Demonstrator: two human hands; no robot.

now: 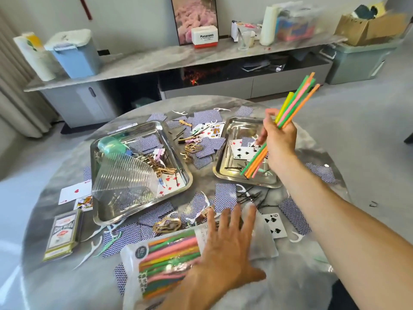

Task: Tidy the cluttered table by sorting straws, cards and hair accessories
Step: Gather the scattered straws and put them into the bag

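My right hand (279,139) grips a bundle of coloured straws (297,101) in the air above the right metal tray (225,173), which holds cards and a hairpin. My left hand (225,247) lies flat with straight fingers on a plastic bag of straws (165,260) at the table's near edge. The left metal tray (98,211) holds a tipped clear ribbed cup (125,177), hair clips and cards. Blue-backed playing cards (225,196), gold hair clips (166,224), black hairpins (250,195) and white floss picks (91,251) are scattered over the round marble table (67,287).
A playing-card box (62,234) stands at the table's left edge. Behind the table runs a long low cabinet (156,59) with bins, a framed picture and boxes. Grey floor (368,130) lies to the right.
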